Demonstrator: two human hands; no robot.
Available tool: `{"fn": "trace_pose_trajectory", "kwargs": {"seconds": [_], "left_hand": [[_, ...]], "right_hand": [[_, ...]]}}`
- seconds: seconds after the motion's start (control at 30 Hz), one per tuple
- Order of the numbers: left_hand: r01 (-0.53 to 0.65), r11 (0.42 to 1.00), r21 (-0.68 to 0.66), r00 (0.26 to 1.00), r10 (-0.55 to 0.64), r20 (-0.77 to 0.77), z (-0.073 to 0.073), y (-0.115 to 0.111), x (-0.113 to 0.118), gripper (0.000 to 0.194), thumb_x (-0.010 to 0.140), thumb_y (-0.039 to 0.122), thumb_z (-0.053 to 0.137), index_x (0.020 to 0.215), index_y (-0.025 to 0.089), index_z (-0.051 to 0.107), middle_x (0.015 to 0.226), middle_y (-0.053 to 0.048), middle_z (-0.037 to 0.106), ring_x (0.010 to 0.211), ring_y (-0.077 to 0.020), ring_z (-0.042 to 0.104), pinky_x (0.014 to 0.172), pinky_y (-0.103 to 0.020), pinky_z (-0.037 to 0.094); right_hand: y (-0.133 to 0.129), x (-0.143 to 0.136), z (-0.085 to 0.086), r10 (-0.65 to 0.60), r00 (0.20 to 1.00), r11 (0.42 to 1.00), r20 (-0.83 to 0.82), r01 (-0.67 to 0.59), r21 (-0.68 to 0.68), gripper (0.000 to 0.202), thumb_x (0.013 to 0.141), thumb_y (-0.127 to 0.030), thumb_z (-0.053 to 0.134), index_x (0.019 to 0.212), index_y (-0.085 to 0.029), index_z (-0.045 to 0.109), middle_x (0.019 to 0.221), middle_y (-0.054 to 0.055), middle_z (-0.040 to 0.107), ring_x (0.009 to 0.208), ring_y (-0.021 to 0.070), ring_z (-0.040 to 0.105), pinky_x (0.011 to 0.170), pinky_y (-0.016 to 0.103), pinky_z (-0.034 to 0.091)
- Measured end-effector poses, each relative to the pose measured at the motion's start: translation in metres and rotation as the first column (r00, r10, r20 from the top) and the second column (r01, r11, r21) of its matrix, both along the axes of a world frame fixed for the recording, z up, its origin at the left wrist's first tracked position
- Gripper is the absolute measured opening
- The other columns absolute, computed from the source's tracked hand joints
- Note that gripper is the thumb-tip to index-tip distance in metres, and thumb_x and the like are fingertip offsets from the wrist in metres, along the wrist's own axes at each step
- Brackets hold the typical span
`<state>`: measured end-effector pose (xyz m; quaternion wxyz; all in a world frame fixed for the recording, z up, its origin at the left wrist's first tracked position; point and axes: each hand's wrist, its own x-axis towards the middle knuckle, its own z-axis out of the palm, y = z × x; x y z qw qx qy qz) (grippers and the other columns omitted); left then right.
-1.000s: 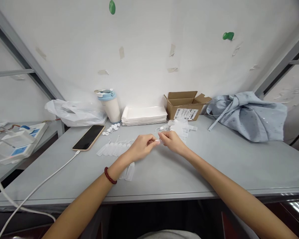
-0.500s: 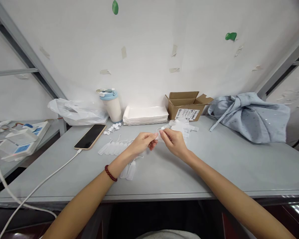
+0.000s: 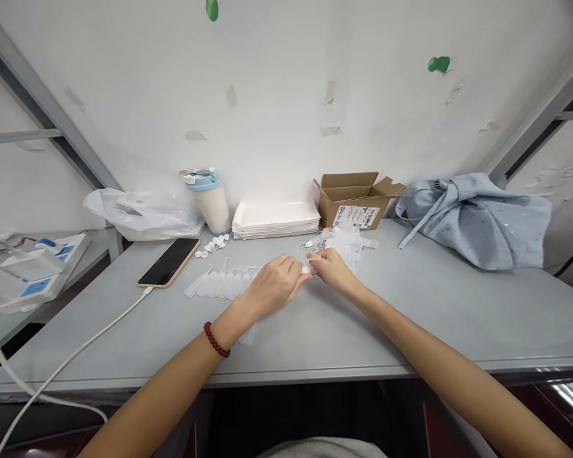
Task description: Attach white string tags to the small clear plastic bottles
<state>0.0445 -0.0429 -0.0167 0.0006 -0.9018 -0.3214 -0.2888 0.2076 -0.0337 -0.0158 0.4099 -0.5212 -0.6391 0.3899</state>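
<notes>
My left hand [image 3: 277, 280], back upward, and my right hand [image 3: 332, 267] meet over the middle of the table. Between their fingertips is a small white plastic piece [image 3: 307, 270], mostly covered, which looks like part of a small translucent bottle. Just left of my left hand lies a row of small translucent flat bottles [image 3: 219, 284] with thin white strings at their tops. Another bottle [image 3: 248, 335] shows partly below my left wrist. Beyond my right hand spreads a pile of similar translucent pieces [image 3: 347, 242]. Several small white caps [image 3: 212, 244] lie near the cup.
Along the wall stand a white plastic bag [image 3: 146, 213], a cup with a blue lid [image 3: 211, 203], a stack of white envelopes [image 3: 275, 220], an open cardboard box [image 3: 351, 203] and a blue cloth bag [image 3: 482, 219]. A phone [image 3: 169, 263] with a white cable [image 3: 95, 337] lies left.
My left hand has turned over so its back faces up, and its fingers have closed further round the small piece. My right hand stays beside it. The view has shifted slightly.
</notes>
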Motion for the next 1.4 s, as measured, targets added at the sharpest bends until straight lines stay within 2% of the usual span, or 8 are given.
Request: {"fn": "trace_pose_trajectory", "kwargs": {"seconds": [0.1,0.2,0.4,0.53,0.7,0.97,1.13,1.4], "left_hand": [[0.005,0.968,-0.250,0.986,0.037,0.165,0.008,-0.001,0.000,0.032,0.093,0.039,0.042,0.077,0.016,0.056,0.074,-0.005,0.060,0.070,-0.0168,0.054,0.064,-0.028,0.043],[0.084,0.817,-0.570,0.954,0.099,0.282,0.021,-0.004,-0.001,0.039,0.092,0.044,0.040,0.070,0.016,0.056,0.068,-0.001,0.058,0.064,-0.0136,0.053,0.062,-0.025,0.042],[0.271,0.577,-0.770,0.922,0.074,0.380,0.030,-0.005,-0.004,0.044,0.088,0.051,0.043,0.063,0.016,0.054,0.065,-0.002,0.058,0.070,-0.0151,0.056,0.068,-0.027,0.044],[0.125,0.756,-0.643,0.968,0.049,0.246,0.024,-0.006,-0.003,0.042,0.090,0.044,0.042,0.060,0.016,0.051,0.060,0.000,0.055,0.059,-0.0121,0.049,0.058,-0.024,0.037],[0.051,0.980,-0.193,0.998,-0.045,0.035,0.010,0.000,-0.004,0.037,0.094,0.034,0.040,0.065,0.017,0.052,0.066,-0.003,0.058,0.060,-0.0139,0.048,0.059,-0.026,0.036],[0.043,0.972,0.229,0.976,0.008,-0.216,0.005,0.003,-0.003,0.038,0.098,0.028,0.031,0.068,0.015,0.051,0.065,-0.007,0.056,0.063,-0.0202,0.051,0.058,-0.032,0.037],[0.005,0.979,-0.203,1.000,-0.003,0.012,0.012,0.002,-0.006,0.033,0.093,0.039,0.043,0.074,0.015,0.056,0.069,-0.004,0.060,0.065,-0.0162,0.052,0.060,-0.027,0.038],[0.117,0.623,-0.774,0.973,0.086,0.216,0.027,0.000,-0.009,0.044,0.085,0.053,0.045,0.069,0.015,0.058,0.064,-0.002,0.059,0.060,-0.0138,0.052,0.057,-0.025,0.039]], "right_hand": [[-0.003,-0.001,0.001,-0.058,0.998,0.990,-0.013,0.059,0.131,0.039,0.080,-0.034,0.041,0.048,-0.021,0.024,0.046,-0.006,0.022,0.046,0.0074,0.021,0.046,0.025,0.017],[-0.009,-0.003,0.003,-0.117,0.993,0.925,0.023,0.101,0.367,0.040,0.085,-0.037,0.038,0.051,-0.020,0.028,0.049,-0.005,0.025,0.048,0.0078,0.024,0.048,0.025,0.020],[-0.017,-0.004,0.004,-0.160,0.983,0.848,0.086,0.093,0.521,0.041,0.089,-0.036,0.036,0.052,-0.020,0.029,0.047,-0.004,0.030,0.046,0.0083,0.026,0.048,0.026,0.024],[-0.013,-0.003,0.001,-0.109,0.992,0.911,0.056,0.077,0.406,0.040,0.088,-0.037,0.035,0.051,-0.020,0.035,0.047,-0.003,0.034,0.047,0.0092,0.031,0.049,0.025,0.027],[-0.005,-0.003,-0.005,-0.086,0.996,0.950,0.034,0.072,0.303,0.040,0.084,-0.039,0.037,0.049,-0.020,0.035,0.048,-0.003,0.032,0.048,0.0093,0.031,0.049,0.025,0.025],[0.003,-0.004,-0.011,-0.097,0.995,0.983,0.000,0.096,0.159,0.036,0.078,-0.037,0.040,0.047,-0.021,0.030,0.047,-0.005,0.025,0.048,0.0082,0.024,0.047,0.025,0.020],[-0.002,-0.005,-0.008,-0.086,0.996,0.985,-0.020,0.088,0.146,0.036,0.079,-0.036,0.040,0.049,-0.021,0.027,0.049,-0.004,0.026,0.048,0.0084,0.025,0.047,0.025,0.020],[-0.010,-0.006,-0.004,-0.084,0.991,0.933,0.100,0.043,0.358,0.041,0.088,-0.038,0.035,0.051,-0.019,0.034,0.049,-0.003,0.033,0.049,0.0092,0.030,0.050,0.026,0.027]]}}
